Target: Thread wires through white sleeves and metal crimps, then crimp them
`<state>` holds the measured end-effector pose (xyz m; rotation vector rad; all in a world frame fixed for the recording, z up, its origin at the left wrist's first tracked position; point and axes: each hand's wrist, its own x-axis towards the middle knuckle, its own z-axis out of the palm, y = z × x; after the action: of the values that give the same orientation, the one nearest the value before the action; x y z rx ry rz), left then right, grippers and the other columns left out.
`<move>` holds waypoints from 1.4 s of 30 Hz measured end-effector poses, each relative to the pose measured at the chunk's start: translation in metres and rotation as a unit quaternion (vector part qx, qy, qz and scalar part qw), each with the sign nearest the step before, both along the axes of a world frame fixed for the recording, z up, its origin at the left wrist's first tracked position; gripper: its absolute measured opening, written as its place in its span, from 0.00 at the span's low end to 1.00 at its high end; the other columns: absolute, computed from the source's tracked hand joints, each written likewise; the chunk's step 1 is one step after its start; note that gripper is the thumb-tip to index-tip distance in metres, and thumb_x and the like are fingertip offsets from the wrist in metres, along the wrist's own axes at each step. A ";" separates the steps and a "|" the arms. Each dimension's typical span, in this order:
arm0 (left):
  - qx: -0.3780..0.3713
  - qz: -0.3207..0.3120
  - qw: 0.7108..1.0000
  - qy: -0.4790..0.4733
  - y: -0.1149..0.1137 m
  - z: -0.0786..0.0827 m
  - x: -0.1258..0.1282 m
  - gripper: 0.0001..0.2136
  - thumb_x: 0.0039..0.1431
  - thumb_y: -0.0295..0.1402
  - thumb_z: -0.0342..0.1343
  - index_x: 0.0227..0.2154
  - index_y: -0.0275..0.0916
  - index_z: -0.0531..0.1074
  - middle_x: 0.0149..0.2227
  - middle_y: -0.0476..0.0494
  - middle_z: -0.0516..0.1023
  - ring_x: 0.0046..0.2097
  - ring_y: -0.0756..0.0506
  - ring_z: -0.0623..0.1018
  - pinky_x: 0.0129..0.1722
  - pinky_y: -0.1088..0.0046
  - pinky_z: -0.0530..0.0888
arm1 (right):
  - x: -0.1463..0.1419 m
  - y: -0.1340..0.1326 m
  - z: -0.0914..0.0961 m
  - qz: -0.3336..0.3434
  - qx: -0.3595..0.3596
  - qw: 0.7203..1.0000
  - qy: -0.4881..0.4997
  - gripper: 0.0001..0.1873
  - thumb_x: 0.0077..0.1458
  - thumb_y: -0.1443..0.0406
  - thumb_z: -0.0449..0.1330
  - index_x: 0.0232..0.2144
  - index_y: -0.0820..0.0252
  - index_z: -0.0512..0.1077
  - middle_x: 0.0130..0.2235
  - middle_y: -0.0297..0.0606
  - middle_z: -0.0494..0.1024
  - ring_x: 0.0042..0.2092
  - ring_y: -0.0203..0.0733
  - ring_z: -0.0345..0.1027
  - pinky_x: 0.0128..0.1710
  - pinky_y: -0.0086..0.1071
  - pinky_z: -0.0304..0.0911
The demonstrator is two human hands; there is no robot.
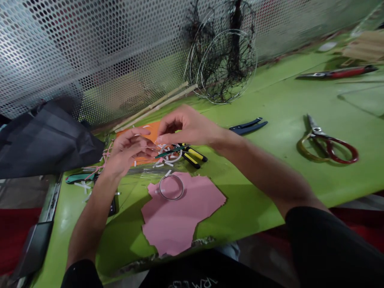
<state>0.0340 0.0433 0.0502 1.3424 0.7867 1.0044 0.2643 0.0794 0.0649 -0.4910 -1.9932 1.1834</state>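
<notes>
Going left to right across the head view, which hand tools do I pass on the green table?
Teal-handled tool → yellow-and-black-handled pliers → dark blue-handled pliers → red-and-gold-handled metal scissors

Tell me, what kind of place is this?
It's probably a craft workshop. A green workbench holds cut pink paper, yellow-handled pliers and scissors, and wire hoops tangled with dark fibres stand nearby.
</notes>
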 end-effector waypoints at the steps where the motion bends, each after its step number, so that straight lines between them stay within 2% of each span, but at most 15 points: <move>1: 0.005 -0.009 1.000 0.002 -0.001 -0.001 0.001 0.14 0.56 0.35 0.71 0.43 0.40 0.77 0.33 0.49 0.86 0.31 0.46 0.86 0.31 0.76 0.84 | 0.000 0.000 0.000 0.003 -0.002 1.000 -0.003 0.06 0.53 0.67 0.65 0.28 0.67 0.77 0.25 0.33 0.77 0.27 0.29 0.64 0.25 0.23 0.57; 6: 0.051 -0.026 0.998 0.039 -0.002 -0.005 0.004 0.16 0.51 0.30 0.74 0.42 0.40 0.77 0.35 0.48 0.86 0.33 0.48 0.86 0.35 0.74 0.85 | 0.001 -0.001 0.003 0.005 0.005 1.000 -0.029 0.05 0.53 0.68 0.65 0.28 0.67 0.77 0.25 0.32 0.77 0.26 0.29 0.64 0.25 0.23 0.57; 10: 0.130 0.029 0.988 0.071 -0.004 -0.007 0.006 0.18 0.46 0.29 0.76 0.39 0.40 0.77 0.34 0.50 0.85 0.34 0.50 0.85 0.38 0.76 0.84 | 0.002 -0.001 0.004 0.011 0.011 0.998 -0.058 0.05 0.54 0.68 0.63 0.28 0.66 0.77 0.25 0.32 0.77 0.26 0.29 0.64 0.24 0.23 0.56; 15: 0.208 0.079 0.967 0.125 -0.007 -0.006 0.008 0.20 0.46 0.31 0.77 0.41 0.40 0.76 0.33 0.50 0.84 0.34 0.49 0.84 0.37 0.75 0.83 | 0.001 0.002 0.003 0.017 0.013 0.998 -0.058 0.05 0.52 0.68 0.63 0.27 0.65 0.77 0.24 0.31 0.76 0.26 0.28 0.62 0.23 0.24 0.54; 25: 0.260 0.094 0.945 0.174 -0.011 -0.005 0.011 0.16 0.49 0.35 0.75 0.38 0.41 0.76 0.32 0.49 0.84 0.32 0.48 0.85 0.36 0.73 0.84 | 0.002 0.001 0.005 0.021 0.017 0.998 -0.061 0.04 0.53 0.68 0.64 0.27 0.64 0.76 0.24 0.30 0.75 0.26 0.28 0.62 0.24 0.24 0.56; 29: 0.229 0.062 0.954 0.185 -0.005 -0.007 0.004 0.17 0.49 0.33 0.75 0.41 0.41 0.77 0.33 0.49 0.85 0.34 0.47 0.85 0.39 0.73 0.84 | 0.003 0.001 0.004 0.012 0.029 0.997 -0.067 0.04 0.53 0.67 0.65 0.27 0.64 0.77 0.25 0.32 0.77 0.27 0.30 0.65 0.25 0.25 0.58; 33: 0.116 0.013 0.985 0.124 0.003 -0.004 -0.004 0.15 0.53 0.35 0.73 0.41 0.42 0.77 0.33 0.47 0.85 0.33 0.47 0.85 0.36 0.73 0.84 | 0.004 0.001 0.005 0.013 0.045 0.995 -0.084 0.04 0.53 0.68 0.65 0.27 0.63 0.78 0.26 0.32 0.78 0.27 0.30 0.65 0.26 0.25 0.58; 36: 0.041 -0.017 0.995 0.084 0.004 -0.002 -0.004 0.12 0.54 0.34 0.73 0.40 0.42 0.78 0.31 0.48 0.85 0.31 0.48 0.85 0.32 0.75 0.84 | 0.004 -0.001 0.006 0.015 0.045 0.993 -0.106 0.04 0.53 0.69 0.65 0.27 0.63 0.78 0.25 0.31 0.78 0.26 0.29 0.64 0.25 0.25 0.57; 42: 0.017 -0.040 0.996 0.073 0.000 -0.003 0.004 0.15 0.49 0.34 0.75 0.38 0.43 0.79 0.28 0.50 0.83 0.29 0.48 0.84 0.33 0.72 0.86 | 0.002 -0.002 0.005 0.016 0.045 0.992 -0.113 0.05 0.52 0.71 0.64 0.25 0.61 0.78 0.23 0.29 0.77 0.24 0.28 0.63 0.23 0.25 0.54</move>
<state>0.0384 0.0432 0.0474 1.4783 0.8212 0.8686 0.2663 0.0772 0.0702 -0.5703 -2.2443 1.0921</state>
